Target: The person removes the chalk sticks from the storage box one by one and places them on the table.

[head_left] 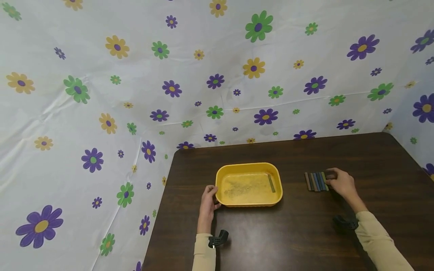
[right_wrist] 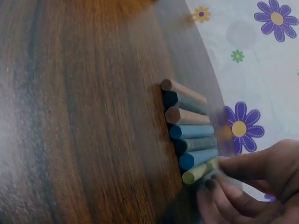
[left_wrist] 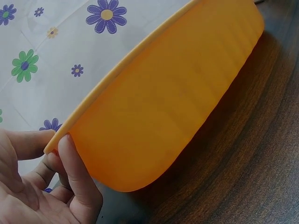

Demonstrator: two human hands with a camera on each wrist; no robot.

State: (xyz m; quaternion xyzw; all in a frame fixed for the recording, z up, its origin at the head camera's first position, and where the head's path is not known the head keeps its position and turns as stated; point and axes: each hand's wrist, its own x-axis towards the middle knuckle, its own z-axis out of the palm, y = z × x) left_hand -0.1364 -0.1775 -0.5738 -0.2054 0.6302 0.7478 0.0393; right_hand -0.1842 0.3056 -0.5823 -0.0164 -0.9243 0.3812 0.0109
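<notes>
My left hand (head_left: 207, 205) pinches the near-left rim of a yellow plastic tray (head_left: 249, 203), thumb and fingers on either side of the edge in the left wrist view. One olive-green chalk stick (head_left: 271, 183) lies inside the tray, toward its right end. Right of the tray, several chalk sticks (right_wrist: 194, 131) in brown, dark and blue lie side by side in a row, with a yellow-green chalk stick (right_wrist: 200, 171) at the end. There my right hand (head_left: 342, 183) has its fingers curled together, pinching a blurred dark chalk stick (right_wrist: 210, 184), mostly hidden, close beside the yellow-green one.
Everything stands on a dark wood table (head_left: 271, 241). White flowered cloth (head_left: 190, 75) hangs along its back and sides. A black wrist camera (head_left: 218, 239) is strapped to the left sleeve, another camera (head_left: 346, 222) to the right one.
</notes>
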